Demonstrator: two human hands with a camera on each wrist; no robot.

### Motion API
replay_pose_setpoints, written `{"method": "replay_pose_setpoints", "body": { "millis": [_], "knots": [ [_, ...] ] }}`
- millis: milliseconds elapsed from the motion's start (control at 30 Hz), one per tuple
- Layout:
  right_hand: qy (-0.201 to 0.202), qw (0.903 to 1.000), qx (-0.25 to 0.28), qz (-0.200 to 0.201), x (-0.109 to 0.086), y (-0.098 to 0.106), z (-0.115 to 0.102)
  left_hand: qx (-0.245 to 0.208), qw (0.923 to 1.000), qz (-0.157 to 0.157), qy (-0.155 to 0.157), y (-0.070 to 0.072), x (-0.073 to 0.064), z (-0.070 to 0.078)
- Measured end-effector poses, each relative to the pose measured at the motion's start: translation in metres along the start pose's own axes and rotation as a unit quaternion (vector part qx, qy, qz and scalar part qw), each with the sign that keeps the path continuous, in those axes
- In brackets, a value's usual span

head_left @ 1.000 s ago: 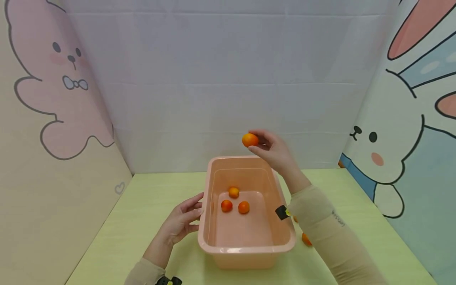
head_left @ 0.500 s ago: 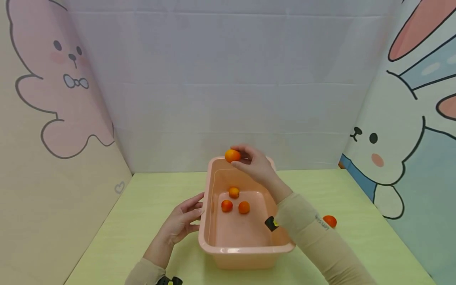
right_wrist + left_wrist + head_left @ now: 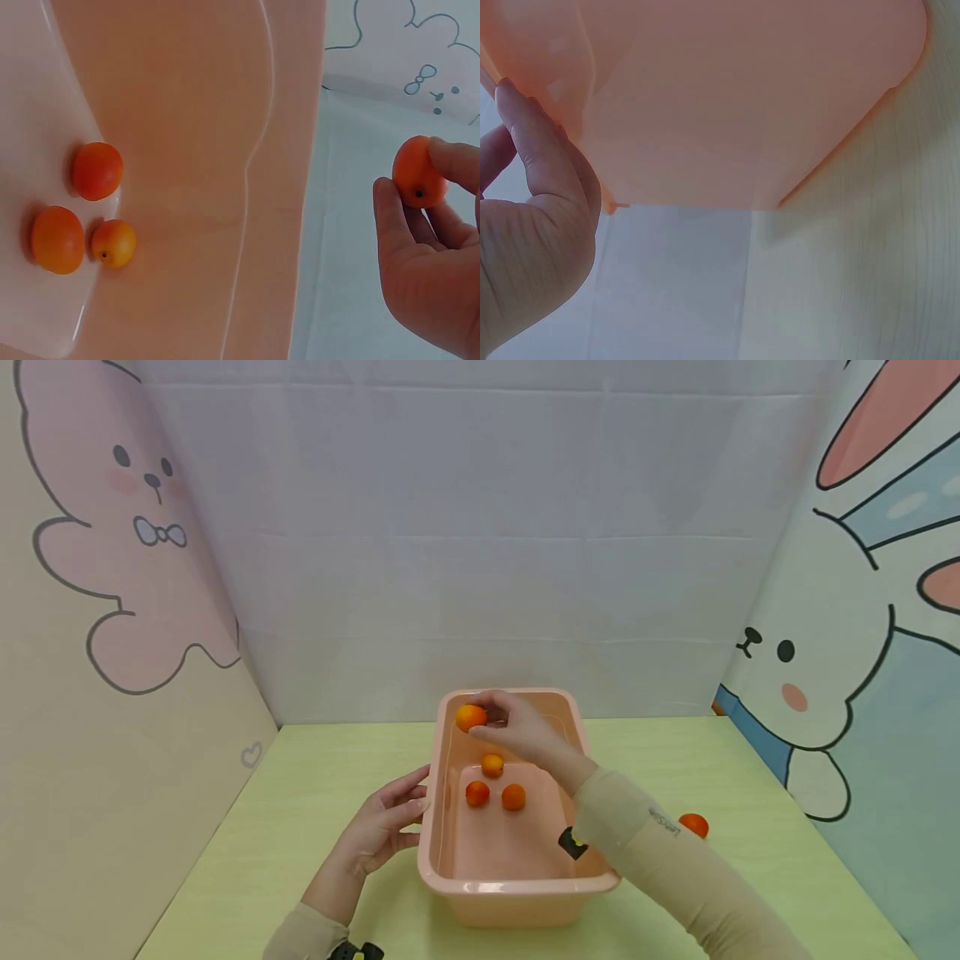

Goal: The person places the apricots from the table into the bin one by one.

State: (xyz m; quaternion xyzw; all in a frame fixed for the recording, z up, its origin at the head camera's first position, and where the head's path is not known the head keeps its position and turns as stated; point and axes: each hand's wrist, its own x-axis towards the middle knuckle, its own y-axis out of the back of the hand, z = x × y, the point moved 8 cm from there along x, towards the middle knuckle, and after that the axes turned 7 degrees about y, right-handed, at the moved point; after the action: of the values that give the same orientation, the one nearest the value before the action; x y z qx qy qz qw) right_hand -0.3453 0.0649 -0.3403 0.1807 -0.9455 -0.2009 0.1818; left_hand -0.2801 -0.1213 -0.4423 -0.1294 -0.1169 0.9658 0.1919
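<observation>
In the head view, my right hand (image 3: 517, 728) pinches a small, oval orange fruit (image 3: 471, 718) between thumb and fingers, over the far left part of a peach-coloured plastic basin (image 3: 517, 887). The right wrist view shows a dark stem spot on this held fruit (image 3: 420, 172). Three similar fruits lie in the basin: a redder one (image 3: 477, 793), an orange one (image 3: 513, 797) and a yellower one (image 3: 492, 766) at the back. My left hand (image 3: 386, 822) rests its extended fingers against the basin's left side, just under the rim; the left wrist view shows those fingers (image 3: 536, 142) along the outer wall.
Another orange fruit (image 3: 693, 825) lies on the pale green table (image 3: 352, 743) right of the basin, partly behind the right sleeve (image 3: 682, 860). A white sheet (image 3: 450, 527) hangs behind the table. Side walls bear a pink bear (image 3: 150, 577) and a white rabbit drawing (image 3: 817, 610).
My right hand has carried its fruit left and down, from beyond the basin's far right corner to over its far left part. The left hand and basin have stayed put.
</observation>
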Motion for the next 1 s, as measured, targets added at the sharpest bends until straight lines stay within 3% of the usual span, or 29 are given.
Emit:
{"method": "replay_pose_setpoints", "body": {
  "millis": [233, 533, 1000],
  "knots": [
    [-0.034, 0.9914, -0.014, -0.126, -0.001, -0.026, 0.019, 0.010, 0.9999, 0.007, 0.005, 0.000, 0.001, 0.000],
    [-0.082, 0.9602, -0.002, -0.267, -0.011, -0.057, 0.038, 0.008, 0.9999, 0.003, 0.007, 0.000, 0.001, 0.000],
    [-0.117, 0.9188, -0.025, -0.376, -0.029, -0.077, 0.048, -0.001, 1.0000, -0.002, 0.002, 0.001, 0.001, -0.001]
  ]
}}
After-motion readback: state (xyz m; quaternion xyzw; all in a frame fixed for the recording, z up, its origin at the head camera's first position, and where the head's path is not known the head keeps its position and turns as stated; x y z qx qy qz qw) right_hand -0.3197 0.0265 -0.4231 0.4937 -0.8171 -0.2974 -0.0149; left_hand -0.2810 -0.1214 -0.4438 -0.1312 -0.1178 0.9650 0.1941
